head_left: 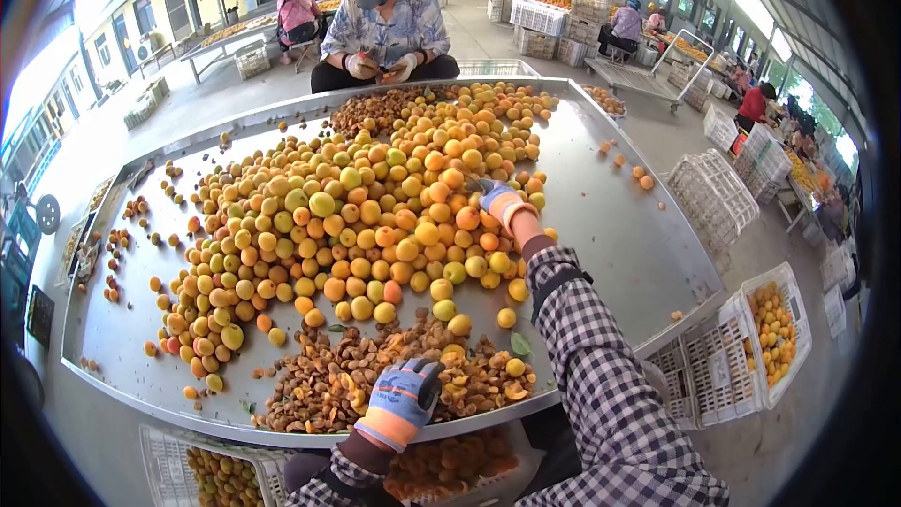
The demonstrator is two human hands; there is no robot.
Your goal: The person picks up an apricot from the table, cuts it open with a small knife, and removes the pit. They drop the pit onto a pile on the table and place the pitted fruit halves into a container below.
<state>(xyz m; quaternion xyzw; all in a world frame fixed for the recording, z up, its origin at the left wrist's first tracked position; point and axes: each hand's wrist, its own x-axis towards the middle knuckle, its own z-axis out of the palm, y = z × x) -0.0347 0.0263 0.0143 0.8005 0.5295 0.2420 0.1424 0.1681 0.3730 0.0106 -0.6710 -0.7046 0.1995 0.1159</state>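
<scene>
My right hand [504, 201], in a blue and orange glove with dark fingertips, reaches across the metal table onto a big heap of yellow-orange apricots [324, 204]. Its fingers stretch out over the fruit, and no apricot shows clearly in its grasp. My left hand [402, 404], gloved the same way, lies at the near edge on a pile of brown apricot pits [310, 380] with bits of torn orange flesh. The fingers on that side are curled, and whatever they hold is hidden. A green leaf [520, 345] lies right of the pits.
Opposite sits a person [385, 33] with gloved hands near another pit heap [371, 113]. White crates of apricots stand at right [771, 333] and lower left [221, 474]. Below the near edge is a container of orange halves [450, 465]. The metal table [619, 253] has a raised rim.
</scene>
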